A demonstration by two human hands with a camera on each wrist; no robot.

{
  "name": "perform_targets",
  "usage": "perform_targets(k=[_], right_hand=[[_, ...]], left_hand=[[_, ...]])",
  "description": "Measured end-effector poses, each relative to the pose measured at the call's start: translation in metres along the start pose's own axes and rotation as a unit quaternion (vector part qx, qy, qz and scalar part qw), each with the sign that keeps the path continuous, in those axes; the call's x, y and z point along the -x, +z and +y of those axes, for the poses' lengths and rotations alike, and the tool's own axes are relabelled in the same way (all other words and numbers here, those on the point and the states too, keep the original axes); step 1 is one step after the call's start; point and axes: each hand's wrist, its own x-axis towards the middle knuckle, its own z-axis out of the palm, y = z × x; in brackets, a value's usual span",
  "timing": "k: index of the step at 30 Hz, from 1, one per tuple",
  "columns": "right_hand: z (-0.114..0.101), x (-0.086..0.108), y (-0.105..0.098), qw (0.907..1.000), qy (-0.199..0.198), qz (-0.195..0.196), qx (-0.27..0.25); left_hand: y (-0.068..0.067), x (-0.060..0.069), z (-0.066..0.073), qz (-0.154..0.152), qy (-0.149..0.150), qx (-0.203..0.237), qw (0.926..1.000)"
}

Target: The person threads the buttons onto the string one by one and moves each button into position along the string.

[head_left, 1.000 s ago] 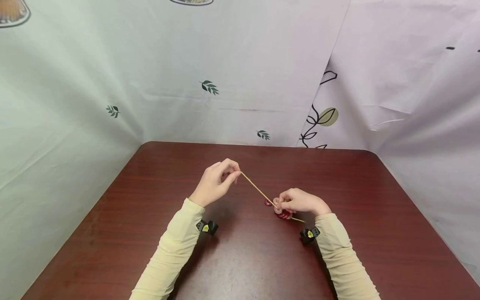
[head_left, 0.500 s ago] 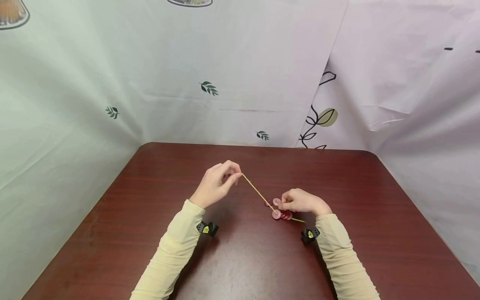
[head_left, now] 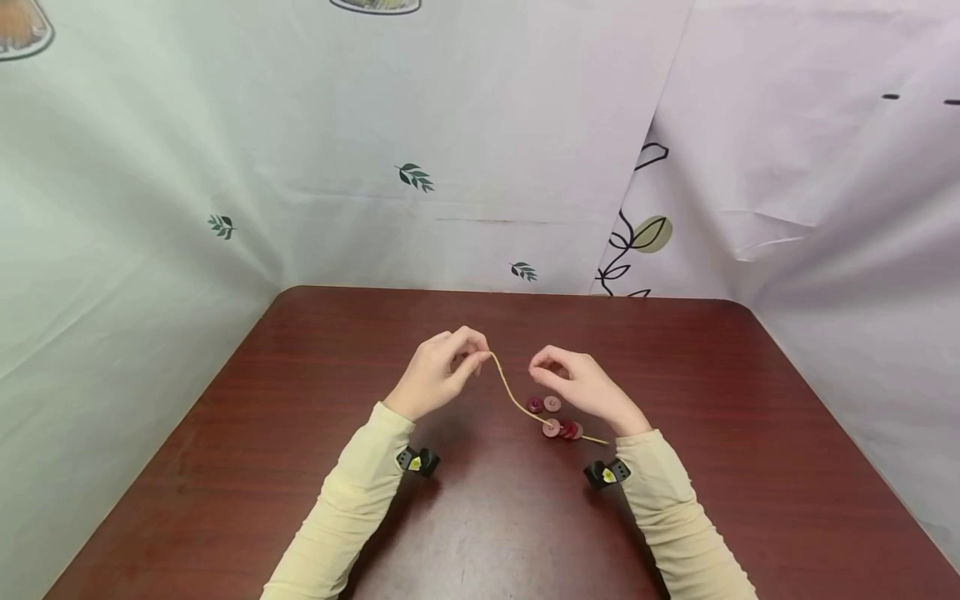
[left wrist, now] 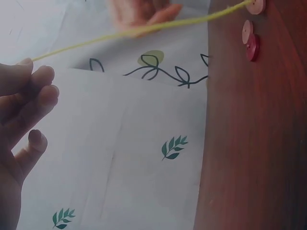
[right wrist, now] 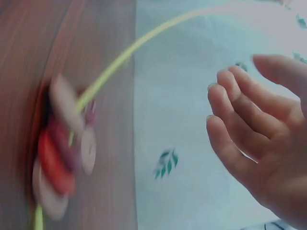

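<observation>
Between thumb and fingertips my left hand [head_left: 438, 371] pinches the end of a yellow string [head_left: 512, 396], also plain in the left wrist view, where the hand [left wrist: 24, 105] is at the left edge. The string sags to a pink button [head_left: 551, 428] and other red and pink buttons threaded on it, lying on the table, with its tail [head_left: 596, 440] beyond them. A loose dark red button [head_left: 535, 405] and a pink one [head_left: 552, 403] lie just behind. My right hand [head_left: 585, 383] hovers above them, fingers bent loosely; the right wrist view shows that hand [right wrist: 264, 124] holding nothing.
The dark red-brown table [head_left: 480, 517] has rounded far corners. White cloth [head_left: 480, 125] printed with leaves hangs behind it and at both sides. Each wrist wears a small black device, at the left [head_left: 418, 461] and the right [head_left: 606, 473].
My right hand has let go of the threaded button and lifted up and to the left. The string has gone from taut to sagging. My left hand has shifted slightly right, still pinching it.
</observation>
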Motion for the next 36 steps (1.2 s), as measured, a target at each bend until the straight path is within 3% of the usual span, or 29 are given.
perform_targets(k=[3,7,11,16,21,25,30,33,36], right_hand=[[-0.011,-0.001,0.005,0.9982,0.004,0.002,-0.059],[-0.022,0.000,0.009,0.9918,0.010,-0.026,-0.124],[-0.025,0.000,0.011,0.9858,0.013,-0.054,-0.159],[-0.025,0.000,0.013,0.9850,0.015,-0.057,-0.162],[-0.024,0.001,0.013,0.9875,0.042,-0.031,-0.148],[-0.024,0.002,0.011,0.9907,0.041,-0.015,-0.129],[-0.024,0.002,0.007,0.9927,0.021,-0.011,-0.118],[-0.023,0.002,0.005,0.9940,0.015,-0.005,-0.109],[-0.021,0.001,0.003,0.9954,0.008,0.001,-0.095]], left_hand=[[0.003,0.001,0.000,-0.001,0.010,-0.009,0.9999],[0.007,0.001,0.001,0.001,0.029,-0.024,0.9993],[0.010,0.000,0.002,-0.004,0.047,-0.047,0.9978],[0.013,0.001,0.002,-0.019,0.054,-0.068,0.9960],[0.016,0.004,0.002,-0.043,0.053,-0.075,0.9949],[0.018,0.004,0.003,-0.053,0.050,-0.081,0.9941],[0.018,0.002,0.004,-0.076,0.018,-0.061,0.9950],[0.020,0.002,0.004,-0.118,-0.028,-0.039,0.9919],[0.023,0.003,0.002,-0.172,-0.068,-0.032,0.9823]])
